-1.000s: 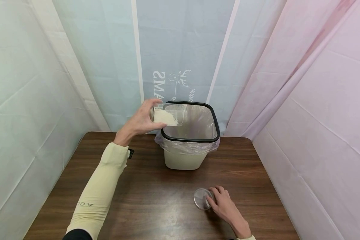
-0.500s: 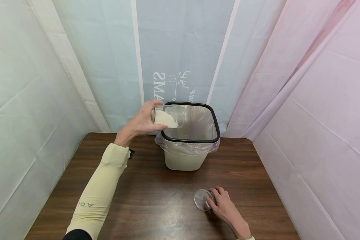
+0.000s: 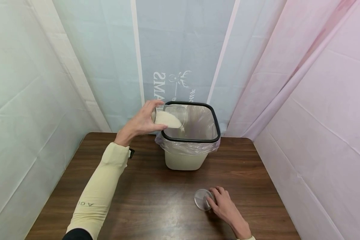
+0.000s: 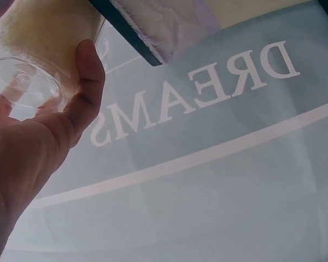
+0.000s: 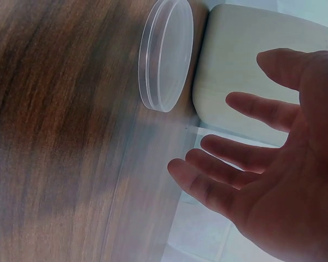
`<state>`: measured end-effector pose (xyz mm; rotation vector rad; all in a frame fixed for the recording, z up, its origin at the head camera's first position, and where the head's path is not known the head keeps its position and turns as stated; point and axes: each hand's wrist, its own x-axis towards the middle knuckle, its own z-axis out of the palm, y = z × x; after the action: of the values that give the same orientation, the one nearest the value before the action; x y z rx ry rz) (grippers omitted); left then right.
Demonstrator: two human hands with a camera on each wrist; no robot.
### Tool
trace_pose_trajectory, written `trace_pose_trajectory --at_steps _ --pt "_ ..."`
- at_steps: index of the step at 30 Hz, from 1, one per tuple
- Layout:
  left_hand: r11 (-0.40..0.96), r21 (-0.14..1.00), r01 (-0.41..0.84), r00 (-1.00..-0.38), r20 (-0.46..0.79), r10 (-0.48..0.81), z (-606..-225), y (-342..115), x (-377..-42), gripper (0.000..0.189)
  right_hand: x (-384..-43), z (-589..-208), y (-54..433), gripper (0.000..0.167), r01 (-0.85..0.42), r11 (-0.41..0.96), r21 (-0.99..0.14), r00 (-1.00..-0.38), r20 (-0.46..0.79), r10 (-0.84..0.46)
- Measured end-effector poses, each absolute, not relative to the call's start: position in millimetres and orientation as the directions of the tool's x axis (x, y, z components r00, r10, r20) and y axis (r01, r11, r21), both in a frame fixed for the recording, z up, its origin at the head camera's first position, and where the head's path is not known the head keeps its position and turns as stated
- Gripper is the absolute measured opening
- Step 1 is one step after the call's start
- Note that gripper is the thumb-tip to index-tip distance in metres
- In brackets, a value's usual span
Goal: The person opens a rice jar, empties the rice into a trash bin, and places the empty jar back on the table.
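Observation:
A clear plastic jar point(image 3: 177, 110), tipped on its side with its mouth to the right, is gripped around its base end by my left hand point(image 3: 141, 119). White grainy stuff point(image 3: 167, 120) slopes along its lower side, and a little falls from the mouth. Below that mouth stands a bin point(image 3: 184, 161) with a black rim and a clear liner. Close up in the left wrist view, fingers curve round the jar's base point(image 4: 27, 82). My right hand point(image 3: 226, 208) hovers with loosely bent fingers beside a round clear lid point(image 3: 200, 199); the right wrist view shows the lid point(image 5: 165, 54) flat on the table, apart from the fingers.
The brown wooden table point(image 3: 150, 206) carries the bin near its far edge. Pale curtains point(image 3: 180, 40) with mirrored lettering hang right behind, and white cloth walls point(image 3: 324, 133) close off both sides.
The white grains have slid toward the jar's mouth and some now drop into the bin. The left hand stays nearly in place; the right hand and lid have not visibly moved.

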<state>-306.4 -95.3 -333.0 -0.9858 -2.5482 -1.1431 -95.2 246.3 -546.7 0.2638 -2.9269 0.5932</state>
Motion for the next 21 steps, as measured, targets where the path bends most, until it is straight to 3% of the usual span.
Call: trace_pose_trajectory --at_steps 21 --pt "0.457 0.601 0.656 -0.747 0.428 0.509 -330.9 -94.8 -308.0 0.082 -95.4 -545.1 247.0 0.027 -0.181 0.906 -0.383 -0.981 0.13 -0.141"
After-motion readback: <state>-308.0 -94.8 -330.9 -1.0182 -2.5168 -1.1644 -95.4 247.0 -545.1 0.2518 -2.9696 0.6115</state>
